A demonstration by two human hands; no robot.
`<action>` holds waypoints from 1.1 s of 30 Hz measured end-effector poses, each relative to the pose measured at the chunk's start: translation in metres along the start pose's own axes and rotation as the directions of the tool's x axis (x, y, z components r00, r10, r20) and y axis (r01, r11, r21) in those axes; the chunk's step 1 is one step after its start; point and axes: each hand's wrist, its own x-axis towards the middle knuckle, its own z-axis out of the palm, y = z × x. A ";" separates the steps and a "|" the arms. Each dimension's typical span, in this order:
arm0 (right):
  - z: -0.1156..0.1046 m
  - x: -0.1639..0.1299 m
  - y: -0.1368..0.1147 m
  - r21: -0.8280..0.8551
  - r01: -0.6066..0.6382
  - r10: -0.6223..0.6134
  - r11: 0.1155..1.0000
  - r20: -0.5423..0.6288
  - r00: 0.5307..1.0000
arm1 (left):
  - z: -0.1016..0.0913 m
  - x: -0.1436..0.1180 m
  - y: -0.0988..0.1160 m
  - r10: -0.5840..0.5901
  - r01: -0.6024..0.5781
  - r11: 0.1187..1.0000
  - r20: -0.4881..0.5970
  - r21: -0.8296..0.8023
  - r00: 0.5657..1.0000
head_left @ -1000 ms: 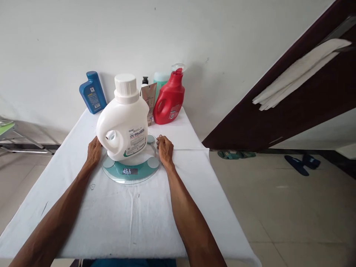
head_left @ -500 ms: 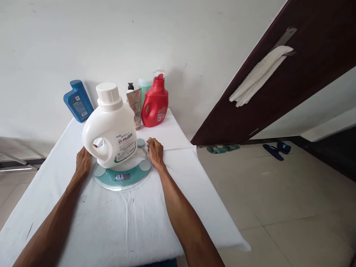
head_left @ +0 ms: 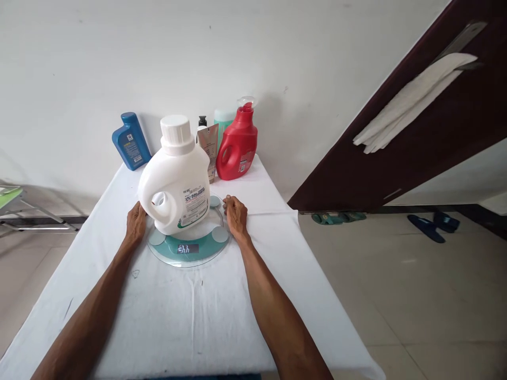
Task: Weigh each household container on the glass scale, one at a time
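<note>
A white laundry detergent jug with a white ribbed cap stands upright on a round glass scale. The scale's display is lit, its digits upside down from my side. At the scale's right edge, my right hand is closed, fingers curled and fingertips against the glass rim. My left hand is closed at the left edge, beside the jug's handle; its fingertips are partly hidden. Neither hand holds the jug.
Along the wall stand a blue bottle, a brown tube, a black-topped pump bottle, a green container and a red jug. A white cloth covers the table. Slippers lie on the floor; a towel hangs on the door handle.
The view has shifted left, so everything appears farther right in the picture. Both hands stay at the scale's edges, and the jug remains on it.
</note>
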 end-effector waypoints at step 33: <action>-0.001 -0.001 -0.003 -0.031 -0.014 0.014 0.999 -0.002 1.000 | 0.001 0.000 -0.005 -0.015 0.015 1.000 -0.022 0.004 1.000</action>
